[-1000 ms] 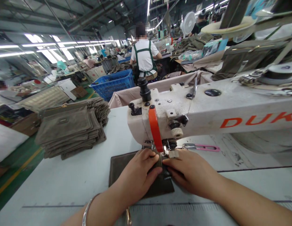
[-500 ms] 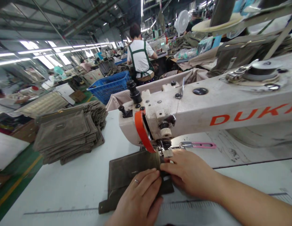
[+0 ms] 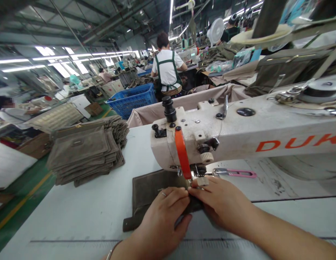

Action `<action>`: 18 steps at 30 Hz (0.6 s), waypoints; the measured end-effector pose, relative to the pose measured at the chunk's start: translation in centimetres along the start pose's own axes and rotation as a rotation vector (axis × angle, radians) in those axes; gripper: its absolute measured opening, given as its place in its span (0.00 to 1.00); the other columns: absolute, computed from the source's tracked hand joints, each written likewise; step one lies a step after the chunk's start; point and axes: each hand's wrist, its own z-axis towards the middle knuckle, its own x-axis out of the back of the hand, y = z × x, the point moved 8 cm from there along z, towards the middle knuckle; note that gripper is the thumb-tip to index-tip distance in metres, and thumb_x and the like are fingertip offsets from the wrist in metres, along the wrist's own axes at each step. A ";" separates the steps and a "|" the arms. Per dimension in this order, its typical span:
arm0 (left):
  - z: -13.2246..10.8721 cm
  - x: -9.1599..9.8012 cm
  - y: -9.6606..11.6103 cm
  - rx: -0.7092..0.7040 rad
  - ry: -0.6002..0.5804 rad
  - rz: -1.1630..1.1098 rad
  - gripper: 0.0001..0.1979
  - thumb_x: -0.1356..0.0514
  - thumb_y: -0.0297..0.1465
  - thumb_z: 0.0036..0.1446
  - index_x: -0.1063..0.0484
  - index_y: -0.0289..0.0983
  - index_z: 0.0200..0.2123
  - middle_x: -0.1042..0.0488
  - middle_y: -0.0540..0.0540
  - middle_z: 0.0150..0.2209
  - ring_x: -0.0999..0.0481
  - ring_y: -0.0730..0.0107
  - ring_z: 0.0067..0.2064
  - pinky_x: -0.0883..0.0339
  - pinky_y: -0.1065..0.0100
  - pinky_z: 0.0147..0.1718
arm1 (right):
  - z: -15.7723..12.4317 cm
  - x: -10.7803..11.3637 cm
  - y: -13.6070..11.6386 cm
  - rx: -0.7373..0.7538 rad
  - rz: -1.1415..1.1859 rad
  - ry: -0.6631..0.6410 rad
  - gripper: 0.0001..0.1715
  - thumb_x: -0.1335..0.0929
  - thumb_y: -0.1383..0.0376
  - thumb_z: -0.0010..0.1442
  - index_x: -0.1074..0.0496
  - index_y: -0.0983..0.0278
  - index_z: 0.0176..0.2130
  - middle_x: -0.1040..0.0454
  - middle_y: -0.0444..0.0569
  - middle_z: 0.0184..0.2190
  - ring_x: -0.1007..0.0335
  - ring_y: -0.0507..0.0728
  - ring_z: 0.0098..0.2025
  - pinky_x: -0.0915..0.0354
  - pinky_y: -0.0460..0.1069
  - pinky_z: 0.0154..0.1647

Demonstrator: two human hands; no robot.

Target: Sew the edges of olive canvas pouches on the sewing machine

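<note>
1. Two bare hands are occupying the lower centre of the frame, where we are working on a dark olive fabric piece (image 3: 148,191).
2. The piece is lying on the white worktable (image 3: 75,213), its upper right part extending under the head of the sewing machine (image 3: 232,133).
3. We are laying the left hand (image 3: 164,218) over the piece, fingers close together and slightly bent, thumb standing apart. We cannot tell whether it is gripping.
4. We are setting the right hand (image 3: 224,198) at the piece's right side, fingers curling inward, fingertips almost meeting the left ones. Its underside is hiding from view, so we cannot tell its grip.
5. An orange guard (image 3: 182,153) is hanging just above both sets of fingertips.
6. Pink-handled snips (image 3: 240,173) are lying right of centre, just beyond the right hand.
7. A stack of brownish fabric pieces (image 3: 81,150) is resting at the left of the frame, well apart from our hands.
8. A blue basket (image 3: 132,101) is standing at upper centre-left.
</note>
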 end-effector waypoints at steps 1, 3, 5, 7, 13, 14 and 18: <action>0.2 0.0 -0.3 0.000 0.000 -0.002 0.18 0.39 0.23 0.56 0.31 0.37 0.50 0.27 0.45 0.50 0.30 0.60 0.52 0.34 0.57 0.56 | 0.0 -0.2 0.3 -0.024 -0.007 -0.018 0.21 0.38 0.74 0.59 0.29 0.62 0.50 0.26 0.53 0.47 0.31 0.61 0.49 0.33 0.59 0.50; 0.7 0.2 -0.8 -0.010 0.011 -0.004 0.16 0.39 0.24 0.56 0.31 0.37 0.49 0.27 0.45 0.49 0.29 0.61 0.52 0.34 0.58 0.56 | 0.0 -0.6 0.7 -0.064 -0.016 -0.056 0.20 0.38 0.73 0.58 0.29 0.62 0.49 0.26 0.54 0.46 0.30 0.62 0.48 0.32 0.59 0.49; 1.2 0.3 -1.4 -0.017 0.026 0.002 0.16 0.39 0.25 0.55 0.31 0.37 0.48 0.26 0.45 0.49 0.29 0.61 0.51 0.34 0.57 0.55 | 0.1 -0.8 0.9 -0.091 -0.019 -0.086 0.19 0.38 0.73 0.58 0.28 0.62 0.47 0.27 0.55 0.45 0.30 0.63 0.48 0.32 0.60 0.48; 1.6 0.4 -1.8 -0.027 0.033 0.013 0.16 0.38 0.25 0.55 0.31 0.37 0.48 0.26 0.45 0.49 0.28 0.60 0.51 0.34 0.58 0.54 | 0.2 -0.8 1.1 -0.112 -0.023 -0.098 0.18 0.38 0.73 0.56 0.28 0.63 0.45 0.27 0.55 0.46 0.30 0.64 0.47 0.32 0.60 0.47; 2.8 0.5 -3.0 -0.063 0.016 0.054 0.15 0.36 0.28 0.55 0.30 0.37 0.47 0.25 0.44 0.48 0.28 0.59 0.51 0.35 0.58 0.54 | 0.5 -0.7 1.0 -0.143 -0.021 -0.099 0.21 0.40 0.73 0.57 0.31 0.63 0.48 0.28 0.55 0.48 0.31 0.64 0.47 0.32 0.60 0.47; 2.9 0.5 -3.4 -0.074 -0.002 0.062 0.15 0.36 0.29 0.56 0.29 0.37 0.48 0.25 0.44 0.49 0.28 0.59 0.52 0.35 0.58 0.55 | 0.5 -0.6 1.0 -0.137 -0.015 -0.089 0.22 0.40 0.74 0.56 0.32 0.63 0.49 0.29 0.55 0.48 0.31 0.64 0.47 0.32 0.59 0.48; 3.1 0.5 -4.9 -0.153 -0.105 0.074 0.14 0.39 0.32 0.62 0.28 0.40 0.51 0.25 0.47 0.50 0.27 0.62 0.53 0.35 0.59 0.54 | 0.0 0.1 1.1 -0.146 0.000 0.003 0.16 0.40 0.73 0.58 0.31 0.64 0.45 0.29 0.55 0.44 0.32 0.63 0.44 0.32 0.58 0.45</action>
